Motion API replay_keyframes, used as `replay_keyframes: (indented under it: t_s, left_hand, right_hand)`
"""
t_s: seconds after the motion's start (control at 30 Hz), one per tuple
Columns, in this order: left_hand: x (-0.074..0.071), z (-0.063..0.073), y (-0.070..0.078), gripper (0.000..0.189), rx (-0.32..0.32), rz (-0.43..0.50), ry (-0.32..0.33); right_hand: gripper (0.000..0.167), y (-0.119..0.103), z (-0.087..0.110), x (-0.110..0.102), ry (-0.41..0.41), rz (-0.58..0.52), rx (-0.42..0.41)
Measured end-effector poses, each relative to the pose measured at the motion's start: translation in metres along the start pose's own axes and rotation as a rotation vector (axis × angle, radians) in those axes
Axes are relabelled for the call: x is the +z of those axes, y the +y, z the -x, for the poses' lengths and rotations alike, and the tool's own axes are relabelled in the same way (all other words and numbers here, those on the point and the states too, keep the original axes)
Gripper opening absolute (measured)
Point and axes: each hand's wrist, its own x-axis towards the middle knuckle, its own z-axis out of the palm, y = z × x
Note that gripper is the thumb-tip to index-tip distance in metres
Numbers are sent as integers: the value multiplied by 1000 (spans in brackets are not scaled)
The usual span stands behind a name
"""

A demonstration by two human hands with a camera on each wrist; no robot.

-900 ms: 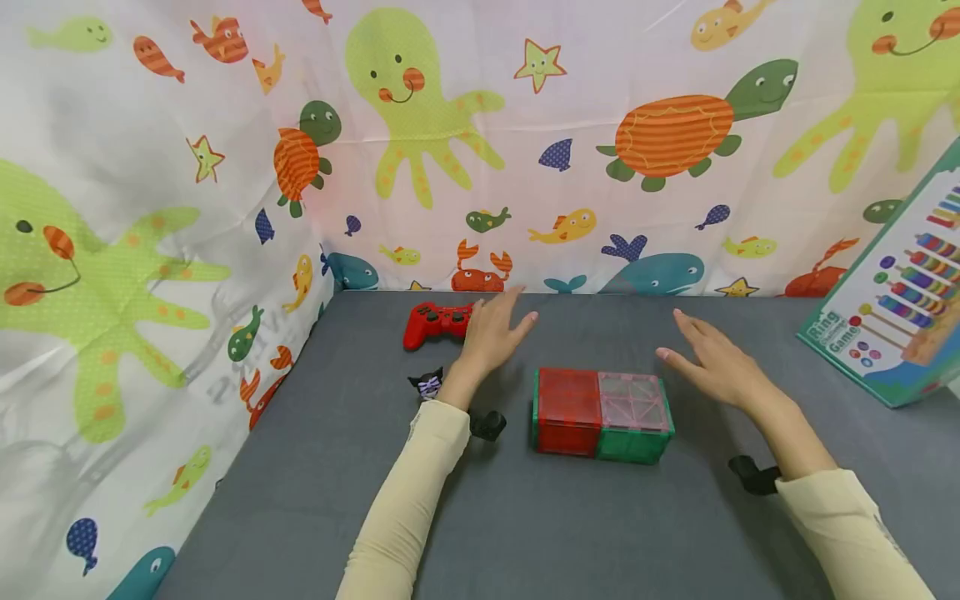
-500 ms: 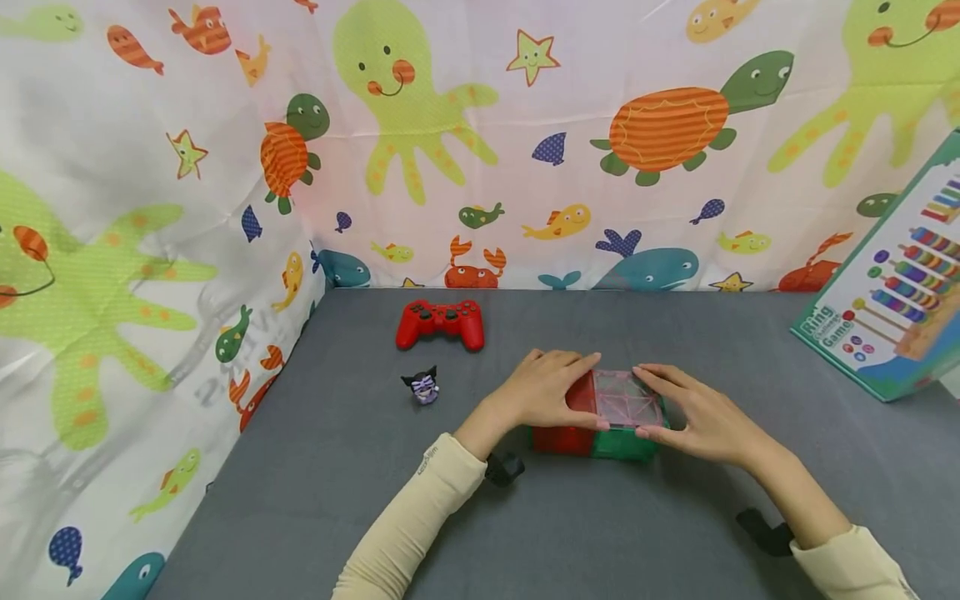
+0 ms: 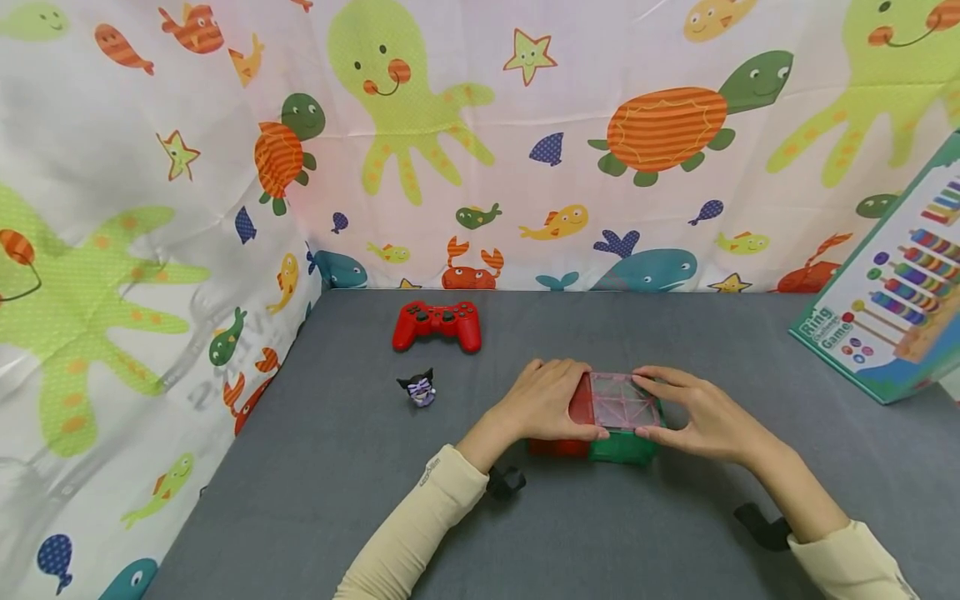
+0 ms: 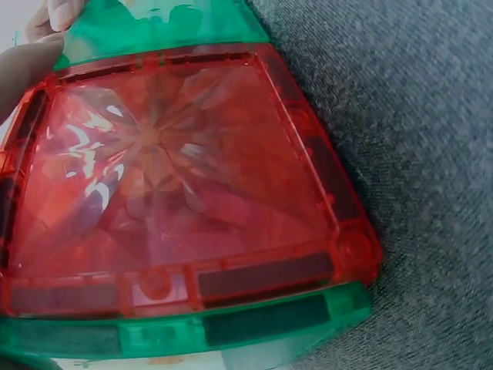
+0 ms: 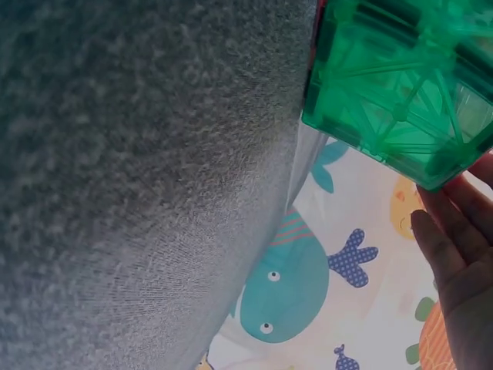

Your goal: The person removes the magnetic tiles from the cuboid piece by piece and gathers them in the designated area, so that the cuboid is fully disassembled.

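A box built of translucent magnetic tiles stands on the grey table, its red tile [image 4: 169, 177] and green tile [image 5: 393, 100] filling the wrist views. On top, over the right half, lies a pink magnetic tile [image 3: 624, 403]. My left hand [image 3: 542, 407] holds the pink tile from the left, thumb at its front corner and fingers at the back. From the right, my right hand [image 3: 697, 418] spans the same tile between thumb and index finger. Part of the red top is hidden under the left hand. Fingers [image 5: 454, 231] also show below the green tile in the right wrist view.
Behind and left of the box lie a red game controller [image 3: 437, 325] and a small black-and-purple figurine [image 3: 420, 392]. A Ring Game box [image 3: 885, 283] leans at the right. A sea-animal curtain [image 3: 450, 200] borders the table at the back and left.
Both hands came down and inward from above the table to the pink tile on the box. Over the last half second they have stayed there, with the left fingers curling slightly closer.
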Motion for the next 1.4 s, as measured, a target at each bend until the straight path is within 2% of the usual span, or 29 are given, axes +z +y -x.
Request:
replay_keyframes:
  t_s: [0.43, 0.6, 0.7, 0.8, 0.9, 0.97, 1.17, 1.27, 1.4]
  left_hand:
    - [1, -1, -1, 76, 1, 25, 0]
    - [1, -1, -1, 76, 12, 35, 12]
    - [1, 0, -2, 75, 16, 46, 21]
    - [1, 0, -3, 76, 11, 51, 20]
    - [0, 0, -3, 79, 6, 50, 11]
    - [1, -1, -2, 81, 7, 46, 5]
    - [1, -1, -2, 81, -3, 45, 0]
    - [0, -1, -3, 81, -7, 51, -3]
    - [-1, -1, -2, 81, 0, 58, -8]
  right_hand:
    - [60, 7, -6, -1, 18, -30, -74]
    - [53, 9, -9, -5, 35, -137, -22]
    - [42, 12, -12, -6, 44, -258, 65]
    - [28, 16, -16, -4, 64, -402, 218]
    - [32, 18, -21, 0, 75, -529, 385]
    - [33, 21, -22, 4, 61, -596, 465]
    - [37, 34, -27, 11, -67, -773, 564]
    - [43, 41, -35, 15, -92, -857, 620]
    - [48, 55, -48, 18, -90, -930, 749]
